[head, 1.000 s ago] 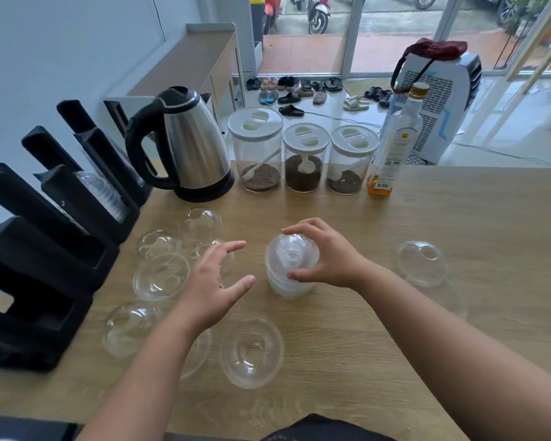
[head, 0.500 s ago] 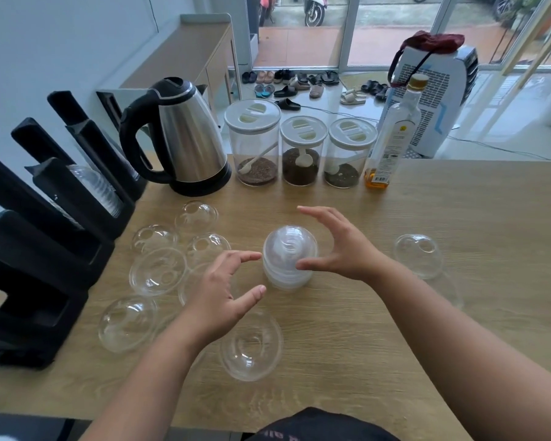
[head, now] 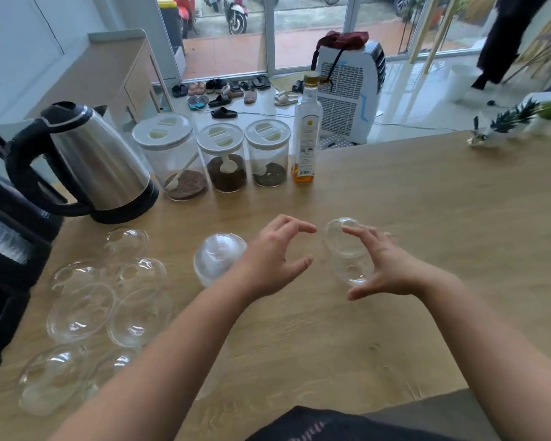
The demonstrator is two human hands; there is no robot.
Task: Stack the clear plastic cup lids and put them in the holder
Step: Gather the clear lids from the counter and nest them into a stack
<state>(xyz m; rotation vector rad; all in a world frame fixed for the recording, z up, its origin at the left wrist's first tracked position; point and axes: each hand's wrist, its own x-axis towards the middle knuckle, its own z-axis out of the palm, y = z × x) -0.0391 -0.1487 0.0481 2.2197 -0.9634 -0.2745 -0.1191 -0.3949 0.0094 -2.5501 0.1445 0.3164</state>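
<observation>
A stack of clear dome lids stands on the wooden table, just left of my left hand, whose fingers are spread and hold nothing. My right hand hovers open over two loose dome lids, fingers curved around them; I cannot tell if it touches them. Several more single lids lie scattered at the left. The black holder sits at the far left edge with some lids inside.
A steel kettle, three lidded jars and a glass bottle line the table's back edge. A small white plant pot lies at the far right. The table's far edge drops to the floor beyond.
My right hand let go of the stack and moved right to the two loose lids. My left hand moved right past the stack. The view shifted to the right.
</observation>
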